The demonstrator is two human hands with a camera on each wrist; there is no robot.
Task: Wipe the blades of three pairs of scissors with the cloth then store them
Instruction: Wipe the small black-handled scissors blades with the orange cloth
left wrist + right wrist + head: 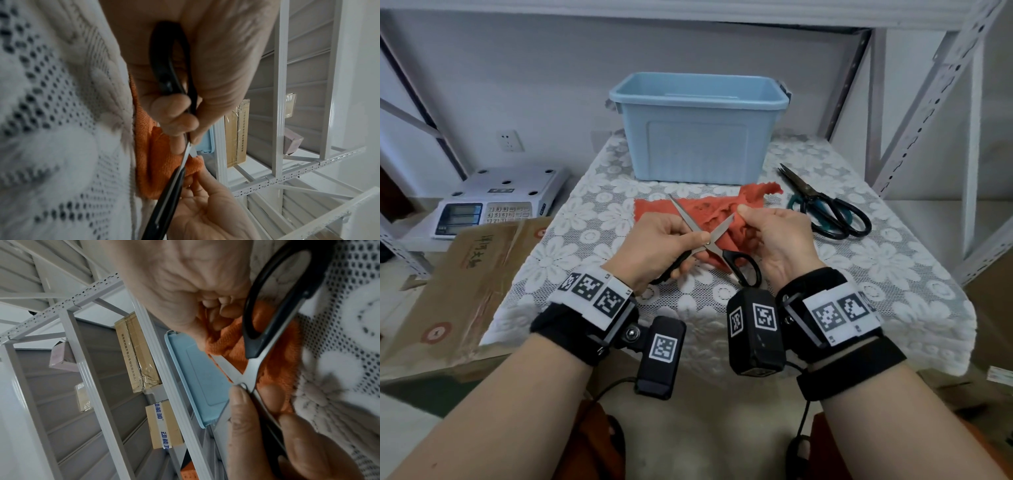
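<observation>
Black-handled scissors (710,243) are held above the lace-covered table (876,267) with their blades spread in an X. My left hand (688,248) grips them at one handle and by the pivot (164,76). My right hand (744,214) pinches a fold of the orange cloth (705,209) around the tip of the right-pointing blade. The rest of the cloth (273,366) lies on the table under the scissors (252,369). Two more pairs of scissors (825,212), with teal and black handles, lie overlapped at the right. A light blue bin (698,126) stands open behind the cloth.
A white weighing scale (493,198) sits on a low shelf at the left, with a flat cardboard box (458,284) leaning beside the table. Grey metal shelf posts (914,130) rise at the right, and a shelf board runs overhead.
</observation>
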